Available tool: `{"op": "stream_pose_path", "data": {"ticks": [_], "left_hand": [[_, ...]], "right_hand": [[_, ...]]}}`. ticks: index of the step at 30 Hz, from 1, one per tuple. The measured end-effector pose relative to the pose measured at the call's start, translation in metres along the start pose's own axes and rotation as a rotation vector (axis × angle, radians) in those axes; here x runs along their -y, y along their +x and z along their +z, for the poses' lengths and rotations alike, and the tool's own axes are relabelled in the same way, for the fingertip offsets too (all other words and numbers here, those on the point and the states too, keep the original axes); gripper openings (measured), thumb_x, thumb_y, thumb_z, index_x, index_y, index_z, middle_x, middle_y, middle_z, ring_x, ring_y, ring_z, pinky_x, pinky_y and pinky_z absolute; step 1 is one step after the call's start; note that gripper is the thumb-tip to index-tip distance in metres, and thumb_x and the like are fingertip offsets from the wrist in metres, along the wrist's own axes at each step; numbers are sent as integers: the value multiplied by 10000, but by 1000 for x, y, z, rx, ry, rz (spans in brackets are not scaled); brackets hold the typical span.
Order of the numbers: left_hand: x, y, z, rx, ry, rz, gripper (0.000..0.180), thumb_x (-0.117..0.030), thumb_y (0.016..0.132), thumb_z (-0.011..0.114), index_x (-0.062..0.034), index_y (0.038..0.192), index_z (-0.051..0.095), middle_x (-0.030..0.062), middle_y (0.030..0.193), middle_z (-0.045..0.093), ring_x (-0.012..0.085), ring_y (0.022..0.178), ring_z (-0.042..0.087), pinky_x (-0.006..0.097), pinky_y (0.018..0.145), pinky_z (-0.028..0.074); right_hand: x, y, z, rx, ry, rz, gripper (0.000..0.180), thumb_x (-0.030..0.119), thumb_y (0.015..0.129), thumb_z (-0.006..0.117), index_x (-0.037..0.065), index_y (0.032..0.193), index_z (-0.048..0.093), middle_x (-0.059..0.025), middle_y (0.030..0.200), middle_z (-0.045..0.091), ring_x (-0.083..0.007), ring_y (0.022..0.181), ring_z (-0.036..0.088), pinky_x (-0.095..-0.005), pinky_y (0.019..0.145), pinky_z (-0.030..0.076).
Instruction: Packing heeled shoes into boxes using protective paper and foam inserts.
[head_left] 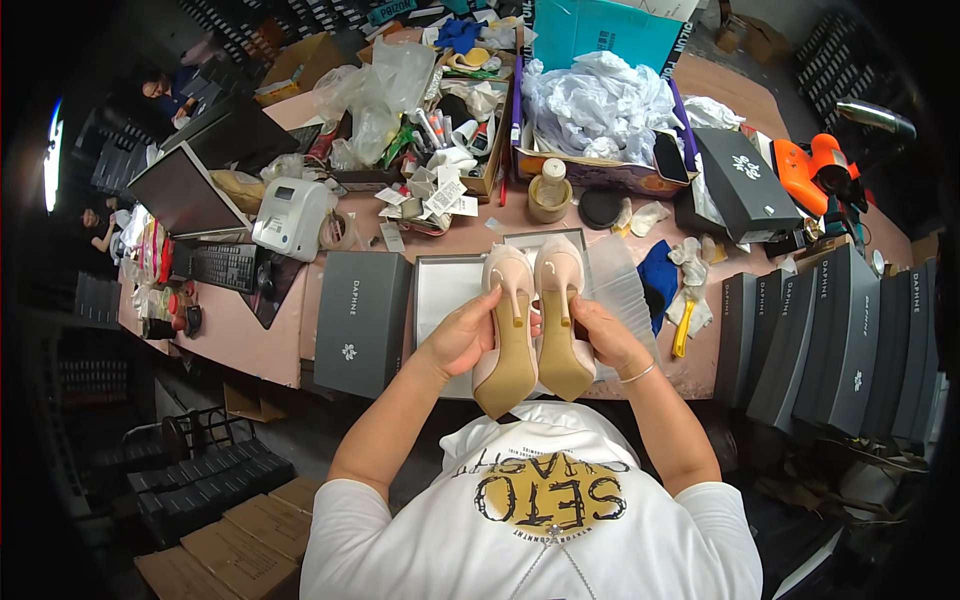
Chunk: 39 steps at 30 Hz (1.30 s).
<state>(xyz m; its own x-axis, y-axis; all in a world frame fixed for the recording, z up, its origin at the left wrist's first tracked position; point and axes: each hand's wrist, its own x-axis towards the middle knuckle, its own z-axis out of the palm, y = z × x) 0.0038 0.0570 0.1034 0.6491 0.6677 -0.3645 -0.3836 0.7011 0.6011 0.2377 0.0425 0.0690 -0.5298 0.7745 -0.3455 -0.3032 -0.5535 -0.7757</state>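
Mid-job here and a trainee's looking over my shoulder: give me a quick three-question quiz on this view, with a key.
1. Which part of the pale pink high heels is turned toward the camera?
a) the insoles
b) the tan soles
c) the ankle straps

2. True or false: the left hand and the right hand each grip one shoe.

3. Fill the blank: the yellow-handled tool lies to the ____ of the shoes, from the person's own side.

Key: 1: b; 2: true; 3: right.
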Motion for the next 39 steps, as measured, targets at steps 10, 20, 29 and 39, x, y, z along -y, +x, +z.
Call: {"op": "stream_pose_path", "data": {"ticks": [10, 20, 29, 39], "left_hand": [[1, -2, 2, 57, 173, 20, 488, -408, 1011, 286, -9, 1235, 457, 150, 1131, 593, 252, 1072, 584, 392, 955, 458], [9, -10, -3, 16, 94, 15, 503, -431, 996, 351, -6, 1244, 454, 125, 1114, 596, 221, 1061, 588, 369, 927, 476], [-8, -39, -46, -398, 878, 3, 538, -489, 942, 456, -18, 1195, 520, 104, 1086, 621, 258, 963, 632, 389, 862, 500], [57, -16, 4, -311, -554, 210, 501, -480, 929, 414, -82, 1211, 525, 107, 1145, 603, 253, 1042, 590, 387, 934, 459]], "right_hand": [[-4, -13, -8, 18, -301, -57, 413, 430, 977, 450, 46, 924, 591, 52, 799, 520, -39, 722, 448, -218, 643, 411], [-8, -9, -1, 13, -255, -17, 423, 435, 970, 465, 36, 940, 600, 51, 797, 528, -39, 717, 450, -211, 652, 412], [28, -7, 23, -65, -669, -267, 332, 322, 924, 589, -5, 877, 619, 4, 712, 554, -65, 657, 498, -250, 587, 440], [-21, -5, 49, 75, -970, -630, 250, 123, 857, 605, 66, 1100, 619, -131, 1122, 580, -311, 1045, 541, -391, 913, 429]]}}
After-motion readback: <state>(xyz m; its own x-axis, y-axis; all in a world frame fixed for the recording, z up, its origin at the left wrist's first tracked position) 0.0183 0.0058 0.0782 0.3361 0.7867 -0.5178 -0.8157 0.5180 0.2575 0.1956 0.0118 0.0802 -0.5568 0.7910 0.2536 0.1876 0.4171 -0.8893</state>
